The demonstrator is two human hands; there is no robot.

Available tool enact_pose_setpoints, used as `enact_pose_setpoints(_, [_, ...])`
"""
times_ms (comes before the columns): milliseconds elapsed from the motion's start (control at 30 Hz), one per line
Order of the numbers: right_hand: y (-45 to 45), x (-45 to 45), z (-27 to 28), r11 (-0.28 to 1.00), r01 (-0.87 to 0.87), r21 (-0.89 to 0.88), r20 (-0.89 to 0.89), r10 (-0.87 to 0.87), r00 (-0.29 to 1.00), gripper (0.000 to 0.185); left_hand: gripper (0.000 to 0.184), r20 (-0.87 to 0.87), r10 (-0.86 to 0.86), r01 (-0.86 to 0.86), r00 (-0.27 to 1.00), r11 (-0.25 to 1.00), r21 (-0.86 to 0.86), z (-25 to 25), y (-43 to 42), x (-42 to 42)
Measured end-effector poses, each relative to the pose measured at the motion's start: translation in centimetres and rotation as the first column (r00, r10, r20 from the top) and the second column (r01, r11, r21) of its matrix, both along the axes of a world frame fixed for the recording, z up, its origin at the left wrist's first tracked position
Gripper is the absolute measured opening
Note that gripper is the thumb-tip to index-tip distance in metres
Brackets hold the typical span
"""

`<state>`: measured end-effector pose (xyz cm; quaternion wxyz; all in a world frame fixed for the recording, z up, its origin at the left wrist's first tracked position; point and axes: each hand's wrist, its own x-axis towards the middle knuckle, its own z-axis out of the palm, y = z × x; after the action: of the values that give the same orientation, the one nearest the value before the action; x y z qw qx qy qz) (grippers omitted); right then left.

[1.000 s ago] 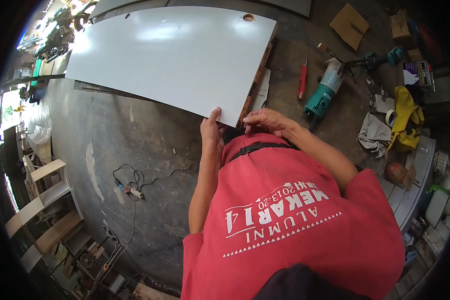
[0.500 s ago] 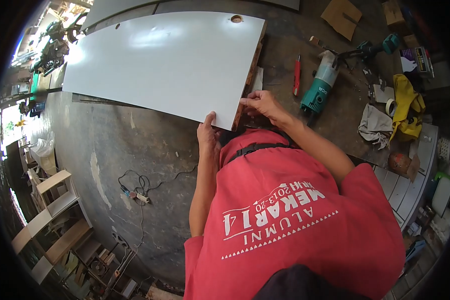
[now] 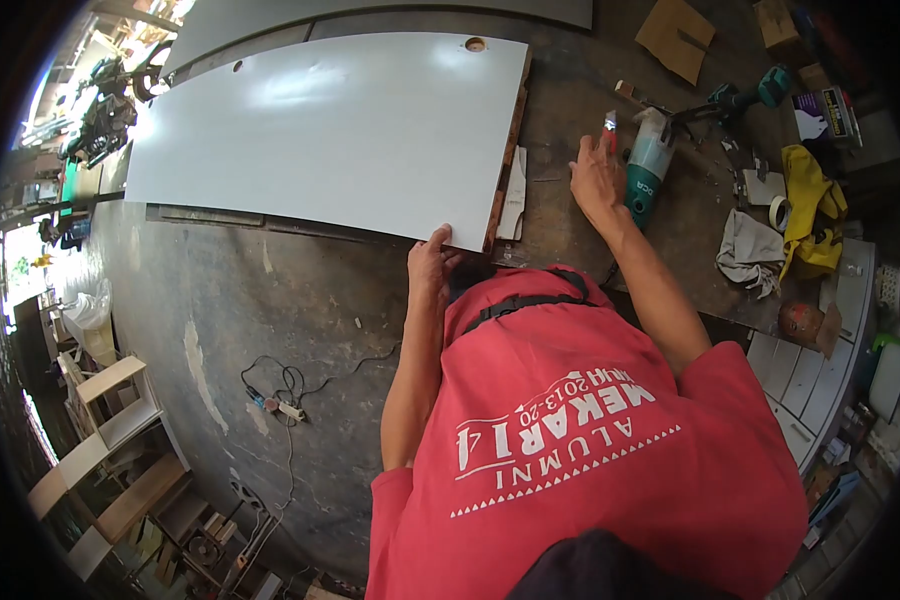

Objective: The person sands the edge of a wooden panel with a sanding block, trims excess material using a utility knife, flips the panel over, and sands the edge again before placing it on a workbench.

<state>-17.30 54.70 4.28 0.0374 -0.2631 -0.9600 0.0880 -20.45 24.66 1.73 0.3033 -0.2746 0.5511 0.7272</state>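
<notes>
A large white panel (image 3: 330, 130) lies in front of me, with a round hole near its far right corner and a rough brown right edge. My left hand (image 3: 430, 262) is closed on its near edge, thumb on top and the other fingers partly hidden beneath. To the right of the panel, my right hand (image 3: 598, 185) has its fingers around a red utility knife (image 3: 610, 128). Only the knife's upper end shows; the rest is under the hand. A green DCA power tool (image 3: 646, 175) with a clear upper housing lies just beside that hand.
White strips (image 3: 513, 195) lie by the panel's right edge. Farther right are a yellow cloth (image 3: 815, 215), a grey-white cloth (image 3: 750, 250), a tape roll (image 3: 780, 213) and a box (image 3: 828, 115). Brown cardboard (image 3: 676, 38) lies at the back. A power cord (image 3: 288, 385) rests at left.
My right hand has left the panel's right edge and moved right to the red utility knife, which has shifted slightly. My left hand stays on the panel's near edge.
</notes>
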Motion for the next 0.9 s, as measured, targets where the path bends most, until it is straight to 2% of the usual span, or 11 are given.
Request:
enact_pose_setpoints(167, [1.2, -0.3, 0.8, 0.996, 0.046, 0.081, 0.001, -0.046, 0.999, 0.038, 0.035, -0.011, -0.137, 0.136, 0.99, 0.989, -0.063, 1.0, -1.4, -0.3])
enact_pose_setpoints(233, [1.5, -0.9, 1.1, 0.986, 0.113, 0.119, 0.032, -0.118, 0.993, 0.037, 0.035, 0.148, -0.455, 0.478, 0.878, 0.849, -0.226, 4.6, -1.7, -1.1])
enact_pose_setpoints(367, [0.8, -2.5, 0.6, 0.967, 0.233, 0.101, 0.121, -0.245, 0.962, 0.035, 0.031, -0.033, -0.698, 0.614, 0.716, 0.651, -0.446, 5.2, -1.9, -2.2])
enact_pose_setpoints(433, [0.7, -2.7, 0.6, 0.955, 0.273, 0.117, 0.118, -0.286, 0.951, 0.036, 0.026, -0.499, -0.715, 0.182, 0.489, 0.643, -0.744, 6.1, 0.0, -3.1])
enact_pose_setpoints(500, [0.8, -2.4, 0.9, 0.959, 0.243, 0.143, -0.027, -0.241, 0.97, 0.039, 0.019, -0.38, -0.773, 0.278, 0.507, 0.565, -0.777, 7.2, 1.5, -4.2])
enact_pose_setpoints(567, [1.5, -2.3, -1.4, 0.952, 0.272, 0.143, -0.06, -0.266, 0.962, 0.041, 0.04, -0.549, -0.833, 0.041, 0.071, 0.553, -0.832, 6.6, 3.1, -5.8])
enact_pose_setpoints(633, [0.7, -1.4, -2.3, 0.938, 0.317, 0.142, -0.094, -0.306, 0.947, 0.043, 0.055, -0.472, -0.881, 0.116, -0.034, 0.466, -0.877, 5.7, 4.3, -7.1])
enact_pose_setpoints(767, [-2.2, -0.3, -2.7, 0.977, 0.205, -0.061, -0.392, -0.212, 0.895, 0.04, 0.085, -0.241, -0.932, 0.268, -0.272, 0.167, -0.949, 4.3, 5.2, -9.3])
enact_pose_setpoints(833, [-5.9, 1.2, 0.2, 0.679, 0.113, -0.725, -0.277, -0.438, 0.855, 0.038, 0.092, -0.216, -0.922, 0.301, -0.321, 0.117, -0.946, 4.3, 5.1, -10.0])
enact_pose_setpoints(867, [-7.5, 2.0, -0.2, 0.676, 0.134, -0.724, -0.27, -0.457, 0.848, 0.038, 0.093, -0.182, -0.926, 0.303, -0.33, 0.078, -0.95, 4.7, 5.1, -10.1])
enact_pose_setpoints(900, [-9.0, 2.6, -1.3, 0.379, 0.066, -0.923, -0.185, -0.588, 0.787, 0.038, 0.093, -0.148, -0.93, 0.305, -0.336, 0.041, -0.951, 5.1, 5.2, -10.2])
